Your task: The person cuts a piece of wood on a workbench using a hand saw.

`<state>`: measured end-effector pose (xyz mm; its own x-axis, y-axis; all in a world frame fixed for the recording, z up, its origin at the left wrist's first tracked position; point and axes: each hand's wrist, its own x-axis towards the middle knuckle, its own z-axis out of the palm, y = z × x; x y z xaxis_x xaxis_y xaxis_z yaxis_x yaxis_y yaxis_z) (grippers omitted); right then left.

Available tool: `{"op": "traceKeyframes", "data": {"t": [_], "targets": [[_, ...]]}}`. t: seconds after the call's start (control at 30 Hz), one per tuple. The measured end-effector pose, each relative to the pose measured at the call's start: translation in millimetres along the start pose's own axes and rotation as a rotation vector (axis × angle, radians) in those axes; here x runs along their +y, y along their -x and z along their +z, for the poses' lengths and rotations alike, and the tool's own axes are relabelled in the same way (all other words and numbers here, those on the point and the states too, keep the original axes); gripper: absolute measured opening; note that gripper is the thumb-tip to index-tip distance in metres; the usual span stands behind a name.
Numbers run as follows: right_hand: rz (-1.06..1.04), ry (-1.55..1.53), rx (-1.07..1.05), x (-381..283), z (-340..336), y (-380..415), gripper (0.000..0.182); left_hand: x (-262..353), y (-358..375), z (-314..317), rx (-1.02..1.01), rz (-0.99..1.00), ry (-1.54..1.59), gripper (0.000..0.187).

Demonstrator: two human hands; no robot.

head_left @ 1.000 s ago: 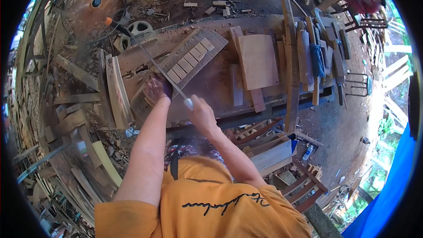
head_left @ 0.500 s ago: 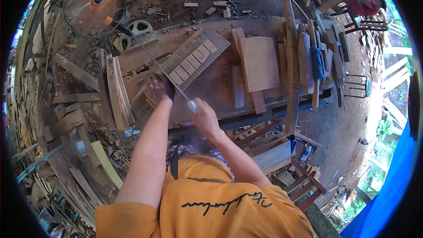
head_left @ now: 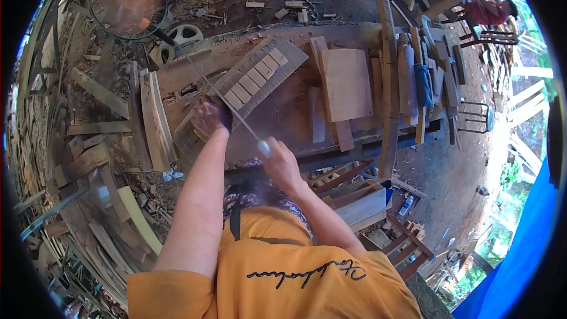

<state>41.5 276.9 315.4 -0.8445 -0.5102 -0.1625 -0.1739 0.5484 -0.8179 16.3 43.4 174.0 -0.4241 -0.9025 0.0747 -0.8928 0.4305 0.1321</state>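
My right hand (head_left: pixel 283 168) is wrapped round the pale handle of a long, thin handsaw (head_left: pixel 221 95), seen nearly edge-on. Its blade slants up and left across a rough wooden board (head_left: pixel 286 65). On the near-left part of that board, close beside the blade, my left hand (head_left: pixel 211 117) presses and grips with bent fingers. Right of the blade, a row of several small pale wood blocks (head_left: pixel 255 78) lies along the board. What the left fingertips touch is hidden.
The workbench (head_left: pixel 260 127) carries a wide flat plank (head_left: pixel 348 85), with a long upright beam (head_left: pixel 388 82) beyond it. Curved wood pieces (head_left: pixel 155 118) stand at the left end. A fan (head_left: pixel 127 0) is at the far left. A person in red (head_left: pixel 487 12) sits at the far right.
My right hand has drawn the saw slightly toward me and to the right. The left hand stays on the board. The view has shifted a little.
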Motion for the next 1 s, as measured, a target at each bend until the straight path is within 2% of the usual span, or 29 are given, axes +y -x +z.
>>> {"op": "traceKeyframes", "data": {"t": [0.07, 0.1, 0.2, 0.27, 0.3, 0.37, 0.43, 0.47, 0.5, 0.57, 0.6, 0.67, 0.77, 0.8, 0.83, 0.87, 0.9, 0.97, 1.0], "targets": [[0.047, 0.032, -0.027, 9.5, -23.9, 40.8, 0.020, 16.7, -0.2, -40.1, -0.149, -0.041, -0.036, 0.037], [0.063, 0.023, -0.048, 18.0, -32.1, 57.7, 0.020, 17.2, 0.9, -42.4, -0.156, -0.045, -0.031, 0.037], [0.096, 0.038, -0.076, 32.5, -38.0, 68.7, 0.019, 10.8, 5.3, -40.1, -0.059, 0.049, -0.115, 0.036], [0.051, -0.007, -0.044, 30.4, -18.9, 33.4, 0.020, 11.0, 3.3, -34.6, 0.015, 0.087, -0.078, 0.032], [0.019, -0.039, -0.019, 28.4, -4.8, 14.1, 0.021, 7.0, 4.0, -21.2, 0.018, 0.091, -0.084, 0.032], [-0.004, -0.008, -0.019, 17.8, 6.7, -14.9, 0.022, -11.6, 4.8, 23.0, 0.119, -0.053, 0.013, 0.028], [-0.020, 0.029, -0.005, 13.9, 7.3, -13.8, 0.022, -34.0, -5.7, 60.5, 0.150, 0.042, -0.024, 0.028], [-0.016, 0.021, 0.000, 16.9, 2.9, 1.3, 0.022, -27.9, -7.2, 53.0, 0.172, 0.122, -0.050, 0.027], [-0.020, 0.015, 0.004, 20.7, -3.4, 15.1, 0.022, -19.7, -7.9, 47.0, 0.175, 0.118, -0.040, 0.027], [0.064, 0.008, -0.035, 25.7, -28.1, 53.8, 0.020, 9.0, -1.3, -23.7, -0.047, 0.010, -0.147, 0.031], [0.065, 0.014, -0.043, 29.7, -33.1, 57.3, 0.020, 8.0, -1.1, -19.4, -0.053, 0.002, -0.147, 0.031], [0.116, 0.034, -0.099, 29.2, -38.6, 61.1, 0.020, 1.5, 2.8, -8.6, 0.095, 0.055, -0.082, 0.032], [0.004, -0.047, -0.002, 21.7, -3.0, 7.5, 0.022, -3.9, 3.5, -1.2, -0.011, -0.021, 0.038, 0.033], [-0.003, -0.010, -0.006, 15.3, 8.2, -14.8, 0.022, -28.8, 6.7, 40.3, -0.007, -0.019, 0.030, 0.033], [-0.011, 0.025, -0.009, 10.5, 13.8, -26.7, 0.023, -46.4, 2.0, 82.5, 0.121, -0.052, 0.106, 0.034], [-0.011, 0.016, 0.003, 9.4, 13.5, -24.8, 0.023, -36.2, -4.9, 80.0, 0.249, -0.075, 0.191, 0.035], [-0.006, 0.000, 0.004, 8.9, 9.2, -16.8, 0.022, -35.0, -3.6, 74.7, 0.246, -0.065, 0.196, 0.035], [0.010, -0.006, -0.005, 10.2, -13.0, 11.4, 0.021, 9.7, -1.0, -29.0, -0.101, -0.078, 0.000, 0.037], [0.027, -0.005, -0.017, 11.2, -28.9, 31.9, 0.021, 11.1, -1.6, -28.8, -0.104, -0.081, 0.006, 0.037]]}}
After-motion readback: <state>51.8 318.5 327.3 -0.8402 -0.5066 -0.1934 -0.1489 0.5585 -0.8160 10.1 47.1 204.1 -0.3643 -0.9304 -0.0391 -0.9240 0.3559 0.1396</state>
